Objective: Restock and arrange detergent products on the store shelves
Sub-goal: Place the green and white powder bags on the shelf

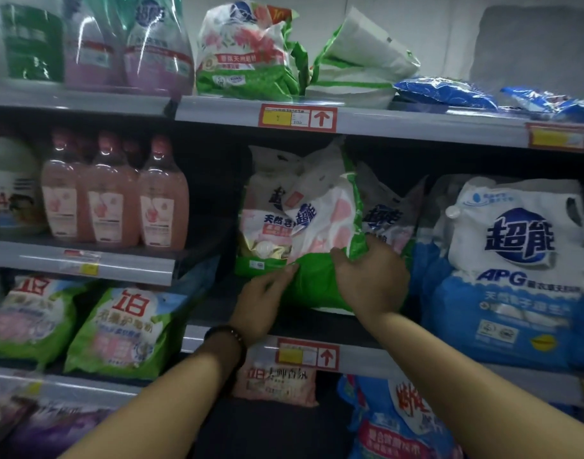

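A green and white detergent bag (320, 233) leans tilted on the middle shelf (356, 356), in front of two similar bags (264, 223). My right hand (371, 279) grips its lower right edge, fingers curled over the green plastic. My left hand (262, 304), with a bead bracelet on the wrist, touches the bag's lower left corner with straight fingers.
Large blue and white bags (516, 266) stand right of the green bag. Pink bottles (118, 193) fill the left shelf, green bags (124, 329) below them. More bags (247, 51) lie on the top shelf. A dark gap lies left of the held bag.
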Demonstrator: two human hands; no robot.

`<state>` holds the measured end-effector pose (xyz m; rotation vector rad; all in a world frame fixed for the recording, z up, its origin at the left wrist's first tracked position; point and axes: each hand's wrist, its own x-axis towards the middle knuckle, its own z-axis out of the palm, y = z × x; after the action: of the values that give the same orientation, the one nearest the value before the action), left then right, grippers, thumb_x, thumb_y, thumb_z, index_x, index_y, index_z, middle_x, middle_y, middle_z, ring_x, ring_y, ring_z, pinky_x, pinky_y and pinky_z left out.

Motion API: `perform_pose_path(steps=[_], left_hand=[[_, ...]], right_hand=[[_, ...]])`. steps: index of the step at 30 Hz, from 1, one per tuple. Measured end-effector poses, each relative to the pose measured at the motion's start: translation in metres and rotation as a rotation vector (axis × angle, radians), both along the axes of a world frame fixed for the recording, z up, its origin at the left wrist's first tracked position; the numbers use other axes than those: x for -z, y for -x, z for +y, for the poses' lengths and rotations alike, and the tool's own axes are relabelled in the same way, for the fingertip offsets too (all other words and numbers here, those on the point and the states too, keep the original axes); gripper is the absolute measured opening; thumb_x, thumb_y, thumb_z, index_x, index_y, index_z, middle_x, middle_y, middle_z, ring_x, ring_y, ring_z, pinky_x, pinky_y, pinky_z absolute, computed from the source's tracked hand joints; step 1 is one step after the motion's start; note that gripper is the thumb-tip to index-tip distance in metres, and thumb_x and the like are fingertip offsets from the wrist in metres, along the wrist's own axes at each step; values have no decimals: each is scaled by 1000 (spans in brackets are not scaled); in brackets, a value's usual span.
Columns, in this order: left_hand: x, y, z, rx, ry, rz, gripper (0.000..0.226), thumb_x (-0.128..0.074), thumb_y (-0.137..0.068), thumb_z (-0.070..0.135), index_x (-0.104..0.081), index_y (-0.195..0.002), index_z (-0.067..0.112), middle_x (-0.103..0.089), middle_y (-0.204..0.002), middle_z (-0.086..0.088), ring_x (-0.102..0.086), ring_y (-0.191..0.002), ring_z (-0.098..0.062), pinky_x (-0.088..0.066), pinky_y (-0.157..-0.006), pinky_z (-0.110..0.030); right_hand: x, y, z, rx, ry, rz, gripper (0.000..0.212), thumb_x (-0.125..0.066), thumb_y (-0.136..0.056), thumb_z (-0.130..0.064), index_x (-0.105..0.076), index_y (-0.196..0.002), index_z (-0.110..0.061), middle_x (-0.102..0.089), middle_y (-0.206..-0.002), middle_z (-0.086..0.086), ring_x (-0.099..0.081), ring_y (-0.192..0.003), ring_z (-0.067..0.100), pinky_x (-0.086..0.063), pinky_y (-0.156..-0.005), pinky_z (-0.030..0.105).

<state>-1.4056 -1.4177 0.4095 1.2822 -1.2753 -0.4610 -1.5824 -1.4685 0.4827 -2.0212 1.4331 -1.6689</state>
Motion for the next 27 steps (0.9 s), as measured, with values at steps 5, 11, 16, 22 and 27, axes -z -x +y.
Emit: perform_pose_path(steps=[5,11,16,22,27], left_hand=[[-49,13,12,93,-141,180,65,-64,-84,77,-70,-132,34,-74,-128,11,-67,-123,-13,-43,-117,-44],[-101,27,15,-32,-196,176,68,-77,-65,76,-78,-113,28,-81,-106,3,-76,-102,-21,-57,-100,-41],[-105,20,11,-186,-222,109,62,-87,-66,59,-75,-110,17,-80,-100,-4,-77,-94,-26,-61,-94,-43],[-77,-23,27,-458,-212,-187,35,-55,-103,51,-70,-105,19,-73,-104,-4,-69,-95,-25,-53,-95,-38],[-70,-33,26,-486,-150,-195,33,-53,-104,50,-73,-112,26,-76,-109,-4,-70,-103,-28,-53,-97,-44]], right_hand=[[-4,-14,19,-24,43,189,35,-65,-91,-54,-71,-96,-19,-66,-96,1,-67,-87,26,-40,-65,30],[-14,-31,46,-227,-201,321,44,-69,-84,-55,-69,-121,-31,-65,-120,-1,-67,-105,27,-59,-85,41],[-14,-40,47,-557,-347,248,46,-82,-77,-39,-74,-120,-24,-74,-114,-2,-69,-106,19,-57,-91,33],[2,-15,1,-790,-385,-183,10,-78,-91,-23,-83,-98,-19,-79,-101,-3,-73,-101,21,-62,-84,36],[22,-21,-47,-712,-694,-259,42,-77,-90,-37,-61,-124,-20,-65,-120,-3,-60,-113,21,-53,-97,47]])
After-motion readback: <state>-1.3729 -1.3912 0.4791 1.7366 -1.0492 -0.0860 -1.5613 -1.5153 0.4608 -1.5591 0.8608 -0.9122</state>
